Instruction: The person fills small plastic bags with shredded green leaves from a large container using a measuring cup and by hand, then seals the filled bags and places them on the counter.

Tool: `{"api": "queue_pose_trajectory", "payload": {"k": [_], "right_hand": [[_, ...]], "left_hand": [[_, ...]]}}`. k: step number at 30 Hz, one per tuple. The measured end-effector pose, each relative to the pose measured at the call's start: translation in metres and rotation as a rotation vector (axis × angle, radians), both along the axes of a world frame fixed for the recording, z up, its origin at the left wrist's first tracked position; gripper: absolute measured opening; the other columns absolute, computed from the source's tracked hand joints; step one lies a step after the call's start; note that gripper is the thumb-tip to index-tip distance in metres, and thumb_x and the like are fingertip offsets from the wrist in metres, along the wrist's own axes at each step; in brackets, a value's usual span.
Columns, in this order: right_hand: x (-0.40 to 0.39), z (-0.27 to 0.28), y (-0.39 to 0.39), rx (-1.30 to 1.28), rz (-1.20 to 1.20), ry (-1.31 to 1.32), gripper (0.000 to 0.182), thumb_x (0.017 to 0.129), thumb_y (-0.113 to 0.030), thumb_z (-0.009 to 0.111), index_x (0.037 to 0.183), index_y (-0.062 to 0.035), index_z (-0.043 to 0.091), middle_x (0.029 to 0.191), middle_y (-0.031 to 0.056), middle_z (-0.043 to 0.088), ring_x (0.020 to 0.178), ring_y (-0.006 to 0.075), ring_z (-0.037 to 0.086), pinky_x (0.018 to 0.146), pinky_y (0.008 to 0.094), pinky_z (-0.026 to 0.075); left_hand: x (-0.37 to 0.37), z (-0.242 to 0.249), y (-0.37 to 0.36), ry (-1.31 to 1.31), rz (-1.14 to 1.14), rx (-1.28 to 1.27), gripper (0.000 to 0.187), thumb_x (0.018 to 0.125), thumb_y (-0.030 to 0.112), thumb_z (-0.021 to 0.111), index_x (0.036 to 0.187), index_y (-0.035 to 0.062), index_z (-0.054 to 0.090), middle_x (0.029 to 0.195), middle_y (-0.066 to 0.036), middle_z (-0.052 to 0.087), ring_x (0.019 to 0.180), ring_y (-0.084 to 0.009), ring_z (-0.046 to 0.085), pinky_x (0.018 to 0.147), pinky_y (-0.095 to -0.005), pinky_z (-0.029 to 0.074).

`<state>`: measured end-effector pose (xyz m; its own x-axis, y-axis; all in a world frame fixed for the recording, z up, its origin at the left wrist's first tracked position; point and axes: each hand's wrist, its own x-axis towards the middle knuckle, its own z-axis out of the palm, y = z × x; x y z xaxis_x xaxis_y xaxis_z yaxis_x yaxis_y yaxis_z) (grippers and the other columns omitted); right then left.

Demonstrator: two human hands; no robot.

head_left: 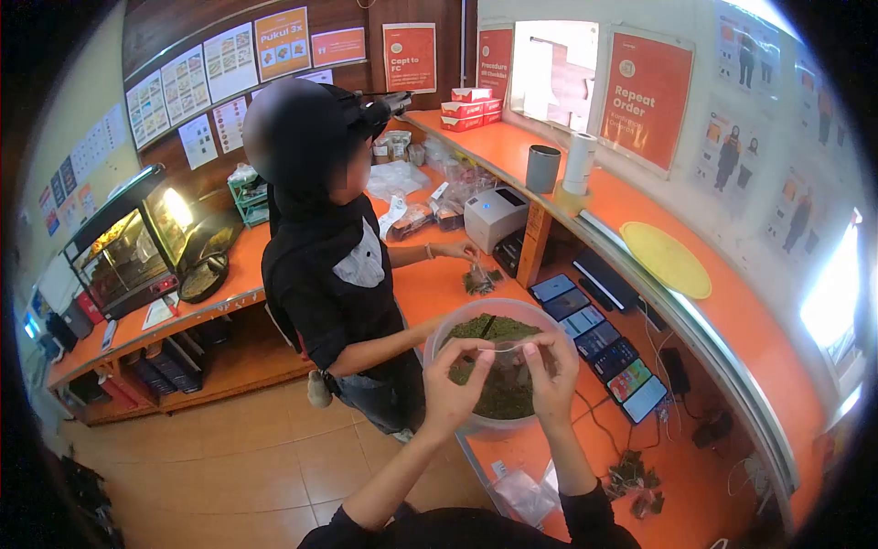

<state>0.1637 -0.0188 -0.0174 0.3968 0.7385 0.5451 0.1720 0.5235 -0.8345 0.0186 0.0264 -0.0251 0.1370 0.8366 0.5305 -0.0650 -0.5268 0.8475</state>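
My left hand and my right hand pinch the two sides of the mouth of a small clear plastic bag. They hold it over a round clear plastic tub on the counter. Inside the tub lies a ground green powder, and a dark, thin handle sticks out of it. The lower part of the bag overlaps the powder in this view. Below my right forearm, small bags with green contents sit on the counter, and a stack of clear bags lies nearer me.
A co-worker stands left of the tub, one hand near a small bag of green stuff. Right of the tub lies a row of phones with cables. Beyond are a grey printer and a raised shelf with a yellow lid.
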Motion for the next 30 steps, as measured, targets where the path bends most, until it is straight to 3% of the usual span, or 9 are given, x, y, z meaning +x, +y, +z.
{"api": "queue_pose_trajectory", "payload": {"k": [2, 7, 9, 12, 18, 22, 27, 29, 30], "right_hand": [[-0.002, -0.003, -0.003, -0.001, 0.023, 0.033, 0.008, 0.096, -0.007, 0.060, 0.091, -0.0006, 0.060, 0.086, 0.0034, 0.063, 0.080, 0.0103, 0.061, 0.075, 0.0245, 0.048], [0.003, -0.009, -0.011, -0.079, -0.066, -0.176, 0.009, 0.093, -0.009, 0.065, 0.093, 0.0003, 0.063, 0.083, 0.0042, 0.065, 0.078, 0.0103, 0.062, 0.072, 0.0254, 0.048], [0.000, -0.004, -0.014, -0.089, -0.052, -0.134, 0.008, 0.092, -0.007, 0.066, 0.092, 0.0000, 0.063, 0.082, 0.0047, 0.065, 0.077, 0.0110, 0.062, 0.071, 0.0262, 0.049], [-0.005, 0.004, -0.016, -0.047, -0.046, -0.187, 0.006, 0.089, -0.006, 0.067, 0.090, -0.0006, 0.064, 0.081, 0.0058, 0.065, 0.076, 0.0129, 0.063, 0.070, 0.0274, 0.050], [-0.016, 0.016, -0.023, 0.032, -0.102, -0.367, 0.008, 0.085, -0.005, 0.070, 0.088, -0.0019, 0.064, 0.080, 0.0093, 0.065, 0.074, 0.0190, 0.065, 0.069, 0.0303, 0.051], [-0.018, 0.017, -0.033, 0.012, -0.132, -0.467, 0.009, 0.082, -0.003, 0.070, 0.088, -0.0033, 0.064, 0.079, 0.0096, 0.065, 0.071, 0.0214, 0.065, 0.066, 0.0312, 0.051], [-0.019, 0.019, -0.061, -0.024, -0.224, -0.457, 0.007, 0.080, -0.001, 0.069, 0.082, -0.0027, 0.063, 0.074, 0.0079, 0.063, 0.068, 0.0177, 0.063, 0.063, 0.0306, 0.049], [-0.015, 0.015, -0.078, -0.026, -0.274, -0.416, 0.007, 0.080, 0.000, 0.069, 0.080, -0.0023, 0.062, 0.073, 0.0072, 0.062, 0.068, 0.0161, 0.062, 0.063, 0.0300, 0.049], [-0.010, 0.013, -0.088, -0.018, -0.302, -0.395, 0.008, 0.080, 0.000, 0.068, 0.078, -0.0020, 0.061, 0.071, 0.0063, 0.061, 0.066, 0.0147, 0.061, 0.061, 0.0288, 0.047]], "left_hand": [[0.001, -0.003, 0.002, -0.048, -0.018, -0.024, 0.013, 0.089, 0.012, 0.072, 0.099, 0.0036, 0.070, 0.091, -0.005, 0.069, 0.084, -0.0131, 0.061, 0.079, -0.0274, 0.048], [-0.001, -0.003, 0.002, -0.045, -0.099, 0.003, 0.011, 0.089, 0.010, 0.072, 0.096, 0.0020, 0.071, 0.089, -0.003, 0.070, 0.084, -0.0104, 0.061, 0.078, -0.0263, 0.048], [-0.002, 0.003, -0.004, -0.222, -0.157, -0.205, 0.010, 0.089, 0.010, 0.073, 0.094, 0.0017, 0.071, 0.088, -0.002, 0.069, 0.083, -0.0089, 0.060, 0.077, -0.0252, 0.047], [-0.004, 0.000, -0.003, -0.242, -0.203, -0.233, 0.007, 0.090, 0.005, 0.071, 0.093, -0.0009, 0.068, 0.091, -0.002, 0.068, 0.086, -0.0096, 0.060, 0.080, -0.0253, 0.047], [-0.002, 0.014, -0.019, -0.060, -0.048, -0.110, 0.006, 0.088, 0.005, 0.069, 0.088, 0.0005, 0.067, 0.086, -0.002, 0.067, 0.080, -0.0100, 0.059, 0.077, -0.0255, 0.046], [-0.005, 0.012, -0.024, 0.003, -0.104, -0.031, 0.007, 0.085, 0.003, 0.070, 0.089, 0.0015, 0.065, 0.080, -0.001, 0.062, 0.080, -0.0103, 0.055, 0.076, -0.0257, 0.043], [0.004, 0.005, -0.035, 0.020, -0.127, -0.011, 0.006, 0.088, 0.004, 0.067, 0.086, 0.0012, 0.062, 0.080, -0.001, 0.059, 0.080, -0.0094, 0.055, 0.077, -0.0255, 0.043], [0.006, 0.007, -0.035, -0.132, -0.151, -0.127, 0.010, 0.091, 0.008, 0.067, 0.086, 0.0013, 0.062, 0.081, 0.000, 0.059, 0.081, -0.0088, 0.055, 0.077, -0.0255, 0.044], [0.007, 0.008, -0.035, -0.078, -0.186, -0.022, 0.012, 0.096, 0.013, 0.064, 0.091, 0.0030, 0.061, 0.083, 0.001, 0.059, 0.083, -0.0087, 0.055, 0.079, -0.0251, 0.044]]}}
